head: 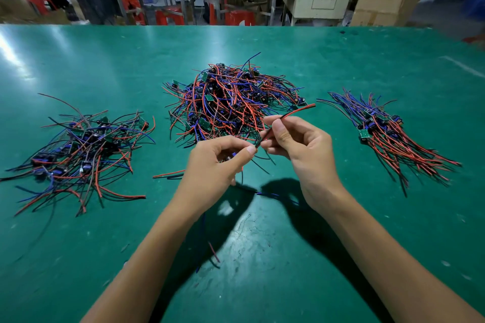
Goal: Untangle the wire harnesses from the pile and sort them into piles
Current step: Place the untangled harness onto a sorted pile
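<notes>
Roughly midway: one harness (265, 136) is pinched by both hands (217, 162) (296, 147) below the central pile (228, 102), flanked by two smaller piles (81, 155) (388, 134).

My two hands meet above the table, both pinching.

My left hand (217, 162) comes from 7 o'clock, thumb and forefinger pressed together. My right hand (296, 144) comes from 5 o'clock, fingers curled, thumb pointing to 11 o'clock.

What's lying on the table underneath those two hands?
Under the left hand and right hand lie the green table, their dark shadows, and a few loose wire ends. Whatever sits directly beneath the palms is covered.
</notes>
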Demonstrator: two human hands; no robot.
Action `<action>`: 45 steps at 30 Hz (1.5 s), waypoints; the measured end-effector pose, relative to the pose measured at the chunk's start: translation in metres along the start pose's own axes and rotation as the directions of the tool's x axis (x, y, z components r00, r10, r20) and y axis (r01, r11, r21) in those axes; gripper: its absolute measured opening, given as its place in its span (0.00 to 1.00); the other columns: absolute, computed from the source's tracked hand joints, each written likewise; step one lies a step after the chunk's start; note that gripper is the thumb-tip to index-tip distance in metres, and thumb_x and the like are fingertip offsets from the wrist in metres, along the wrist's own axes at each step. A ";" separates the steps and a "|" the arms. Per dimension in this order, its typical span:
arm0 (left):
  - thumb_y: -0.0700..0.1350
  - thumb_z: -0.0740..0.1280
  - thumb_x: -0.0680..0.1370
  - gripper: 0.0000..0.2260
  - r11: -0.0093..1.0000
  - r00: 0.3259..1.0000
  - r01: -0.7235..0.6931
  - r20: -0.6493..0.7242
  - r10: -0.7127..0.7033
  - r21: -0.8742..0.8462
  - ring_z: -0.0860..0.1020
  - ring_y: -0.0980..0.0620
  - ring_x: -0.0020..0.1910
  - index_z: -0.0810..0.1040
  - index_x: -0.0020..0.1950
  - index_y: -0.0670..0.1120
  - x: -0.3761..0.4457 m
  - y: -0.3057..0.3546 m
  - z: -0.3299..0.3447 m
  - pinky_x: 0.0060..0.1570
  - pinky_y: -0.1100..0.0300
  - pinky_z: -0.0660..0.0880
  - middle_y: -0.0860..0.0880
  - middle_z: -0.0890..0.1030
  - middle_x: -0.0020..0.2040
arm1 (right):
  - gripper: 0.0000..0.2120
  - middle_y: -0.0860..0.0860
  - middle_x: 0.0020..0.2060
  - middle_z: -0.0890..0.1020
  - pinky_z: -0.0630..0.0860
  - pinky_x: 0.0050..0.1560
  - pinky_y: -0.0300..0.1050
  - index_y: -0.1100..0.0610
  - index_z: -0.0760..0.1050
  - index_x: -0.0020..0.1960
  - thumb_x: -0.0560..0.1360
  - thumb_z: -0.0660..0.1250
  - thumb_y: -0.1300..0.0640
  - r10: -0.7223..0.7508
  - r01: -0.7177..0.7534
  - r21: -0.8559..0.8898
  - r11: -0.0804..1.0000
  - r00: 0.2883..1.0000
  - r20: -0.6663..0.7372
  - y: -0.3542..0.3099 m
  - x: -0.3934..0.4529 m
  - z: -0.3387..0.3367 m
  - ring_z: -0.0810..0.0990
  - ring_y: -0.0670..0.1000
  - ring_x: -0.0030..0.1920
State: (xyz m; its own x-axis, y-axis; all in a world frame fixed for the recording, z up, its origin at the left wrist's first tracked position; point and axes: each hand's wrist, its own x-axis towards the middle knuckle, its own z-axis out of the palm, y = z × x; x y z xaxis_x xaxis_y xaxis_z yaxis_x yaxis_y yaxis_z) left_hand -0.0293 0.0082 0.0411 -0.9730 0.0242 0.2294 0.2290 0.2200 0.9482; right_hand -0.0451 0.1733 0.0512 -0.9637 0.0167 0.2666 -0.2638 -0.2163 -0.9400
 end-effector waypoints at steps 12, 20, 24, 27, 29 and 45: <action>0.45 0.74 0.71 0.05 0.842 0.884 0.432 0.338 -0.324 -0.323 0.81 0.53 0.33 0.88 0.45 0.47 0.005 0.005 -0.005 0.28 0.64 0.74 0.45 0.86 0.44 | 0.06 0.50 0.37 0.86 0.75 0.30 0.35 0.50 0.85 0.49 0.81 0.69 0.57 -0.048 0.036 -0.118 0.992 0.994 -0.096 -0.007 0.002 -0.006 0.79 0.45 0.30; 0.36 0.73 0.73 0.13 0.839 0.903 0.405 0.306 -0.303 -0.364 0.80 0.54 0.36 0.83 0.57 0.44 -0.004 0.012 -0.005 0.36 0.66 0.75 0.46 0.83 0.43 | 0.07 0.50 0.37 0.86 0.73 0.30 0.35 0.50 0.85 0.48 0.80 0.69 0.58 -0.074 0.067 -0.113 0.991 0.996 -0.051 -0.005 -0.001 -0.004 0.76 0.45 0.28; 0.37 0.75 0.72 0.14 0.878 0.896 0.378 0.353 -0.268 -0.293 0.74 0.57 0.35 0.86 0.57 0.48 -0.004 0.010 -0.007 0.37 0.69 0.74 0.52 0.77 0.37 | 0.07 0.51 0.36 0.86 0.72 0.29 0.35 0.51 0.85 0.48 0.80 0.69 0.59 -0.086 0.083 -0.064 0.995 0.995 -0.042 -0.006 -0.001 -0.003 0.73 0.45 0.26; 0.46 0.74 0.74 0.13 0.872 0.874 0.380 0.428 -0.229 -0.310 0.75 0.59 0.39 0.86 0.57 0.48 -0.005 0.012 -0.006 0.37 0.67 0.74 0.54 0.78 0.40 | 0.08 0.51 0.36 0.86 0.72 0.29 0.35 0.51 0.84 0.48 0.80 0.69 0.60 -0.087 0.085 -0.055 0.995 0.995 -0.040 -0.006 -0.001 -0.003 0.72 0.45 0.26; 0.50 0.74 0.75 0.11 0.853 0.875 0.390 0.429 -0.226 -0.347 0.79 0.56 0.39 0.87 0.54 0.47 -0.004 0.014 -0.004 0.33 0.65 0.75 0.51 0.83 0.45 | 0.08 0.51 0.36 0.86 0.71 0.29 0.34 0.51 0.84 0.47 0.80 0.68 0.61 -0.081 0.080 -0.036 0.996 0.996 -0.048 -0.006 0.000 -0.004 0.71 0.44 0.26; 0.38 0.64 0.83 0.10 0.945 0.991 0.131 0.078 -0.113 -0.299 0.69 0.57 0.24 0.81 0.43 0.41 -0.006 0.017 0.010 0.20 0.65 0.65 0.50 0.79 0.33 | 0.12 0.39 0.40 0.84 0.72 0.45 0.34 0.54 0.85 0.54 0.82 0.62 0.56 -0.062 0.107 -0.327 0.939 0.987 0.146 0.010 -0.013 0.012 0.80 0.39 0.41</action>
State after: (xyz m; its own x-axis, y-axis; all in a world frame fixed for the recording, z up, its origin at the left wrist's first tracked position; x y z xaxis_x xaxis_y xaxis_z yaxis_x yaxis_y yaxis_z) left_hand -0.0197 0.0212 0.0536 -0.9918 0.0751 0.1033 0.0972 -0.0807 0.9920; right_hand -0.0348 0.1591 0.0413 -0.9290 -0.1130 0.3524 -0.3648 0.1181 -0.9236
